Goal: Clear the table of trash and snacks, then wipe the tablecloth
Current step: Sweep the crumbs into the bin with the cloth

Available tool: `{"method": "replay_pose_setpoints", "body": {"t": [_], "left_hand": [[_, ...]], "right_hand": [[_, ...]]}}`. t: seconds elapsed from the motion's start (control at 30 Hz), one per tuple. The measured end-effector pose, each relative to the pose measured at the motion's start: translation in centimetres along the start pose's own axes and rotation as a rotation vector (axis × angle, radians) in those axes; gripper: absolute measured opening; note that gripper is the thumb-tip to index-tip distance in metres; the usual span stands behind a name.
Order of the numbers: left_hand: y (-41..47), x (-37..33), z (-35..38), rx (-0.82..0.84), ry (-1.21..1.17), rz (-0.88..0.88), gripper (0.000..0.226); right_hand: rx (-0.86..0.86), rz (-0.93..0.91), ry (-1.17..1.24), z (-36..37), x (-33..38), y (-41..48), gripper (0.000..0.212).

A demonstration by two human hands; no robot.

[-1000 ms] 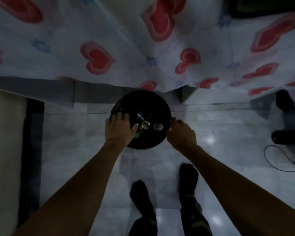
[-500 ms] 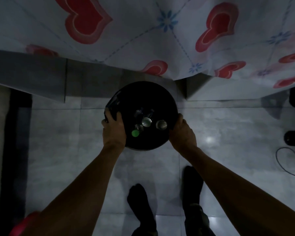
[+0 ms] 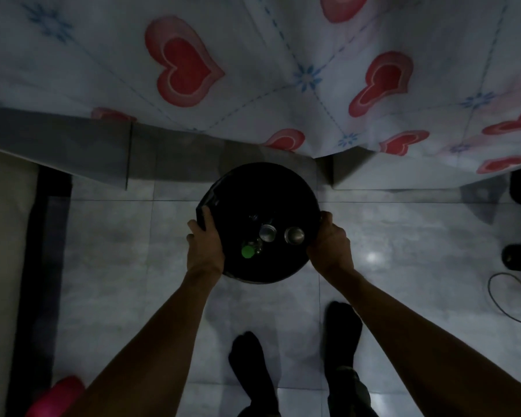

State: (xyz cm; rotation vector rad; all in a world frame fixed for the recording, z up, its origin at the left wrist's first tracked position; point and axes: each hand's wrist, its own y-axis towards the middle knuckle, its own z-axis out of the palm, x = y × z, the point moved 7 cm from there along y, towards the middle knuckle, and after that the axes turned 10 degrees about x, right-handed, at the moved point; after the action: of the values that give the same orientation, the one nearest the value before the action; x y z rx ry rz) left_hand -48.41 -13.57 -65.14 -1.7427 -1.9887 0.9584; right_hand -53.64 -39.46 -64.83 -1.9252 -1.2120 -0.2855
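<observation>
Bin: your round black trash bin (image 3: 257,191), lined with a glossy black bag, stands on the floor just below the hanging edge of the tablecloth.
Left grip: your left hand (image 3: 205,240) is clamped on the bin's left rim, fingers curled over the crinkled bag.
Right grip: your right hand (image 3: 328,243) is clamped on the right rim, thumb on top of the edge.
Contents: two shiny metal can tops (image 3: 266,232) lie side by side inside, round and silvery; a bright green bottle cap (image 3: 247,251) sits to their left, with a clear bottle neck beside it, too dim to tell more.
Tablecloth: the white tablecloth (image 3: 253,70) is a smooth sheet printed with red hearts, small blue flowers and dashed blue lines; it drapes over the table edge in soft folds.
Floor: pale grey glossy tiles (image 3: 118,251) catch a small spot of light to your right.
Feet: your dark-socked feet (image 3: 250,359) stand just behind the bin.
Cable: a thin dark cable (image 3: 500,299) loops on the tiles at far right.
</observation>
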Motion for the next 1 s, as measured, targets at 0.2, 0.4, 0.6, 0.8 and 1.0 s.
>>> {"method": "replay_pose_setpoints", "body": {"t": [0.2, 0.4, 0.6, 0.8, 1.0], "left_hand": [[-4.8, -0.7, -2.9, 0.028, -0.049, -0.001, 0.090], [-13.6, -2.5, -9.3, 0.073, -0.019, 0.031, 0.099], [-23.5, -3.9, -16.1, 0.090, 0.031, 0.038, 0.095], [-31.1, -4.3, -21.3, 0.001, 0.054, 0.075, 0.091], [-36.1, -3.9, -23.6, 0.006, -0.017, 0.065, 0.097]], "right_hand": [[-0.007, 0.001, -0.009, -4.1, 1.9, -4.3, 0.033], [-0.006, 0.011, -0.007, -10.9, 6.7, -12.0, 0.030], [-0.037, -0.019, -0.046, -18.1, 12.3, -20.8, 0.029], [-0.082, -0.014, -0.090, -23.0, 16.8, -27.0, 0.022], [-0.052, -0.020, -0.141, -25.6, 19.5, -30.9, 0.030]]}}
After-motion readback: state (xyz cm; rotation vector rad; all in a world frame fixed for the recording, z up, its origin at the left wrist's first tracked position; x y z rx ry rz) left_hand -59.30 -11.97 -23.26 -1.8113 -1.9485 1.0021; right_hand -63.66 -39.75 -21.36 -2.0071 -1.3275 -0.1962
